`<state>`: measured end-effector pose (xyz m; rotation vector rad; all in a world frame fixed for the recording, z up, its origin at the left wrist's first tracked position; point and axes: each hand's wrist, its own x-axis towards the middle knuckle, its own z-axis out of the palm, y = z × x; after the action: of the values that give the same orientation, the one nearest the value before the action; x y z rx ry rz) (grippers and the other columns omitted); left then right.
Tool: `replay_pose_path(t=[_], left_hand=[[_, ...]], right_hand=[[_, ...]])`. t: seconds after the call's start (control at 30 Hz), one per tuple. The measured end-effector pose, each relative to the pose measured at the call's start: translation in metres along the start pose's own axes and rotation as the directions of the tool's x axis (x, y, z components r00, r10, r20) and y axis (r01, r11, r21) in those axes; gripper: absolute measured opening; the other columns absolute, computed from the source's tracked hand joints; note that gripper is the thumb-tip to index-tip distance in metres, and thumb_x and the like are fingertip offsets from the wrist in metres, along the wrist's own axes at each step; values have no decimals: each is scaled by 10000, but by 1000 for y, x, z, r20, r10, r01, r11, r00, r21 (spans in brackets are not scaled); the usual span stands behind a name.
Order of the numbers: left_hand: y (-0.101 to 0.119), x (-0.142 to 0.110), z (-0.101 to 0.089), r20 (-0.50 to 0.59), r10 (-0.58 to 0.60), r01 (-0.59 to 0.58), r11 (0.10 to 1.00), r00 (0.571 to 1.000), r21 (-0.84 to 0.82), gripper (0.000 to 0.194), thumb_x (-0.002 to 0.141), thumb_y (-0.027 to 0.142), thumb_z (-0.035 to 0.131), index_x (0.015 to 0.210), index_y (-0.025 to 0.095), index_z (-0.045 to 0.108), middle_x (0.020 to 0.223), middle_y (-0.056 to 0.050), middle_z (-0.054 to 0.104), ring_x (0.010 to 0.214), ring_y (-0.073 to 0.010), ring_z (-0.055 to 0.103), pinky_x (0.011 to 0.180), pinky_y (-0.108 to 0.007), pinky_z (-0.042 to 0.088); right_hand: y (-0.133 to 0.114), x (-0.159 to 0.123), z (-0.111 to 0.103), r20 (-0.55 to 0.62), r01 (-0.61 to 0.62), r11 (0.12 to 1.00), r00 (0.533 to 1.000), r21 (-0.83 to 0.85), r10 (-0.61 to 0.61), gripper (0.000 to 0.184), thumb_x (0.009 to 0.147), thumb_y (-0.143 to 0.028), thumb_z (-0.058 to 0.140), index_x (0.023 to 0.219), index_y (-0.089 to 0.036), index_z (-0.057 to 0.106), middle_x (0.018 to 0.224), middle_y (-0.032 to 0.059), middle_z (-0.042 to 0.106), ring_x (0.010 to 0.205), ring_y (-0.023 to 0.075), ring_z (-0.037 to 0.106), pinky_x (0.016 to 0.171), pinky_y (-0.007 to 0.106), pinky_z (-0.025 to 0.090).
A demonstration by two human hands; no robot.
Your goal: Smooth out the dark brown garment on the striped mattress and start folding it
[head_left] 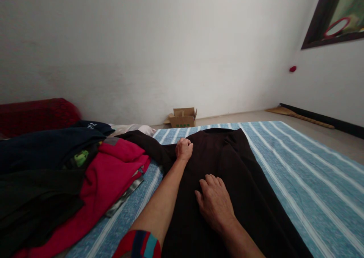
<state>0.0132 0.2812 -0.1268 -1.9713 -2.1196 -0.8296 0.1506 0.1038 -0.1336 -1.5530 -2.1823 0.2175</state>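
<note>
Dark garment (210, 155) is lying spread across a blue-and-white striped cover (287, 174), its wide body running from the far edge of the cover toward the person as 1 sleeve (142, 140) is stretching left to a heap of clothes. The left hand (184, 148) is resting at the left side of the garment, near the base of that sleeve, its fingers curling closed; whether cloth is being pinched inside them cannot be told. The right hand (214, 201) is lying palm down on the middle of the garment, nearer the person, its fingers open, slightly bent and gripping nothing visible. A cuff (139, 244) striped in red, navy and teal is circling the left forearm.

At left, a bright pink garment (113, 163) is lying beside a navy garment (48, 146) and a dark green garment (36, 189), while a deep red bundle (40, 115) is sitting behind them. Past the far edge of the cover, an open cardboard box (182, 119) is standing near the pale wall (170, 53). At upper right, a red-rimmed oval object (337, 27) is showing within a dark-framed window (318, 19).
</note>
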Motion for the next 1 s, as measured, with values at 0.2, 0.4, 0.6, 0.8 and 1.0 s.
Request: replay_pose_path(t=[0.2,0.4,0.6,0.8,1.0], left_hand=[[3,-3,9,53,97,-100,993,994,66,92,776,225,607,798,202,694,961,-73,608,972,-224,522,788,-295,440],[3,-1,14,64,123,-130,982,990,139,163,802,174,524,794,179,687,941,-99,589,972,-242,510,784,-316,440],[8,0,12,22,78,-81,984,997,158,286,797,56,404,875,130,669,957,-151,583,983,-285,505,788,-377,433],[24,-9,0,68,192,-194,980,979,34,270,818,99,425,896,154,678,995,-123,602,1026,-263,508,845,-357,415],[54,-34,-13,244,406,-334,897,881,-288,120,765,207,583,751,204,703,792,6,673,737,-130,598,719,-221,457]], right_hand=[[2,1,3,1,4,1000,1000,-15,-4,227,868,-278,455,970,-170,626,1070,111,598,1085,276,491,981,431,317],[1,1,1,-7,2,1000,1000,-15,-2,218,868,-274,451,960,-174,622,1058,104,599,1070,270,498,978,424,320],[2,1,1,-4,9,1000,1000,-27,-9,218,869,-279,456,965,-174,620,1056,112,603,1075,263,498,977,417,320],[1,2,-1,8,6,1000,1000,-20,-6,232,870,-281,449,971,-165,622,1061,121,598,1082,268,490,975,424,316],[2,2,-3,8,14,1000,1000,-11,-14,244,869,-280,443,981,-155,622,1057,123,594,1052,267,491,955,424,326]])
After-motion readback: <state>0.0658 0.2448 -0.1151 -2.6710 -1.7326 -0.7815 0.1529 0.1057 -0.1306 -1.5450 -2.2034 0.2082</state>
